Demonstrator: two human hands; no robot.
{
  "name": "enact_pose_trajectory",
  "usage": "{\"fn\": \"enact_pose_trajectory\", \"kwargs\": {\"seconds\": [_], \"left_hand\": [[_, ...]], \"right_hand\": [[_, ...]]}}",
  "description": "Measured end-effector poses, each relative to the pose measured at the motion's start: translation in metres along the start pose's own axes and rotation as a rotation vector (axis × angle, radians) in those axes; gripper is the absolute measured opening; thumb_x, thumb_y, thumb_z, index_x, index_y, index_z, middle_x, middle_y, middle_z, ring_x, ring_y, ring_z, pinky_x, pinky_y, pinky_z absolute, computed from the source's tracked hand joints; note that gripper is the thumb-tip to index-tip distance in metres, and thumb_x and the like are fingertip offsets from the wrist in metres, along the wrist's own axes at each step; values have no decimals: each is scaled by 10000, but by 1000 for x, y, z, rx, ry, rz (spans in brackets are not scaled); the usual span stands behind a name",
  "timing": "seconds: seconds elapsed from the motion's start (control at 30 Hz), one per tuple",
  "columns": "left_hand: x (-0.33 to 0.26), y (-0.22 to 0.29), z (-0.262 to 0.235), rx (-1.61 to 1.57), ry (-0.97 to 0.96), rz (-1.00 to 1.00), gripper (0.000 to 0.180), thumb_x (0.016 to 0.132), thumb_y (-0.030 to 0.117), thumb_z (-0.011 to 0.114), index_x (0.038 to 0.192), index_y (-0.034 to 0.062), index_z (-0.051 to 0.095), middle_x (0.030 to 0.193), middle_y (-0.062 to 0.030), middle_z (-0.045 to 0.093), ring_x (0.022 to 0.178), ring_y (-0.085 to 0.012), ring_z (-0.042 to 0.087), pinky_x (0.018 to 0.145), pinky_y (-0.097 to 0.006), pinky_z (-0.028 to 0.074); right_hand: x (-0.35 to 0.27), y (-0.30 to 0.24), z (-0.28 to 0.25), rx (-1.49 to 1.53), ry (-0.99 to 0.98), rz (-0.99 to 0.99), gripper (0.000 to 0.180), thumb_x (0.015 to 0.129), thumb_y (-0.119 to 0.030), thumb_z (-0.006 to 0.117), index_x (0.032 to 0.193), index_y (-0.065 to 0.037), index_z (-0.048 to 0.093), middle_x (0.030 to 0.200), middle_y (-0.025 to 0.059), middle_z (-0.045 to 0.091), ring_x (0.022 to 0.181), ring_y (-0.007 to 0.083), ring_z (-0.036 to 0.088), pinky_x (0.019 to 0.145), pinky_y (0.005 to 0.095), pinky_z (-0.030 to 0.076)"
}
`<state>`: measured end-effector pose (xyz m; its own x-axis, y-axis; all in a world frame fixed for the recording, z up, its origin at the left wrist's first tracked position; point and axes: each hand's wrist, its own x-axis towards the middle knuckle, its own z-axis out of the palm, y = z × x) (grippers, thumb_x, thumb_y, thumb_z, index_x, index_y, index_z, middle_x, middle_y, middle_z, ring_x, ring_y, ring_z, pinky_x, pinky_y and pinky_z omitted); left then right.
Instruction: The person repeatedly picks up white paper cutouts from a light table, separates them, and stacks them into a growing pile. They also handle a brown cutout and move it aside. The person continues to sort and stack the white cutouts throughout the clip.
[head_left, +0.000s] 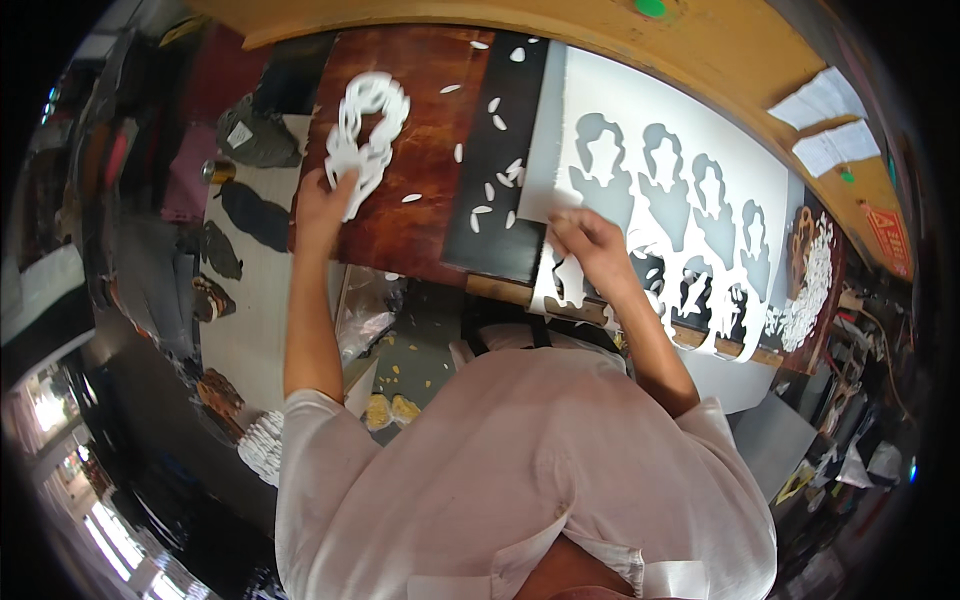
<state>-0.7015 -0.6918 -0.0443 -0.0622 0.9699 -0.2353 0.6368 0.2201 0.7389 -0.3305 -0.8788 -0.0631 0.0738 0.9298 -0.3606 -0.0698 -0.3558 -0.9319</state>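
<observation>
My left hand (324, 200) is closed around the lower end of white loop-shaped cut pieces (390, 152) over the reddish-brown board. They look like a small overlapping bunch, and motion blurs them a little. On the right, a white sheet (690, 100) with a row of cut-out openings covers a grey surface. My right hand (592, 245) pinches that sheet near its left front corner, its fingers curled together. Narrow strips of the sheet hang over the near edge beside this hand.
Small white oval scraps (482, 210) are scattered over a black panel (465, 245) and the brown board (425, 80). More scraps (812, 290) are heaped at the far right. A yellow machine beam (440, 18) spans the back. Dark cut pieces (255, 215) lie on a pale table at left.
</observation>
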Motion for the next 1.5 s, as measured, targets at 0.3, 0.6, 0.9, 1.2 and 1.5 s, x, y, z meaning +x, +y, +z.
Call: {"fn": "enact_pose_trajectory", "kwargs": {"seconds": [0.3,0.6,0.9,1.2,1.5], "left_hand": [[-78,-13,182,343,158,282,708,1075,428,573,1552,-80,446,1615,-356,399,1533,-503,329,1274,-545,256],[-181,54,260,215,-18,272,548,1019,307,672,1316,-142,570,1133,-264,675,1002,-334,667,907,-417,549],[-217,35,229,-113,-337,-124,265,1069,236,644,912,22,633,747,-34,650,614,-120,579,565,-297,455],[-179,21,231,59,-342,95,345,1077,305,638,1055,-28,728,808,22,647,760,-93,530,681,-334,465],[-184,17,244,259,-98,161,335,1048,296,647,1025,-25,738,769,-165,713,695,-222,658,697,-427,512]], "right_hand": [[-162,91,-145,9,338,87,251,1038,-185,705,1204,-1,745,936,4,711,843,83,598,753,275,512],[-241,119,-396,-607,1035,187,457,954,-327,716,1249,21,723,1061,219,765,922,311,748,852,383,580],[-273,152,-403,-157,746,246,267,1005,-272,744,922,-20,714,795,-31,649,719,62,515,634,284,432],[-257,126,-405,199,637,90,208,1047,-190,692,978,5,704,784,20,681,604,90,559,566,265,440],[-237,104,-454,-726,812,0,504,910,-406,778,1198,7,754,1013,216,762,931,339,723,859,427,562]]}}
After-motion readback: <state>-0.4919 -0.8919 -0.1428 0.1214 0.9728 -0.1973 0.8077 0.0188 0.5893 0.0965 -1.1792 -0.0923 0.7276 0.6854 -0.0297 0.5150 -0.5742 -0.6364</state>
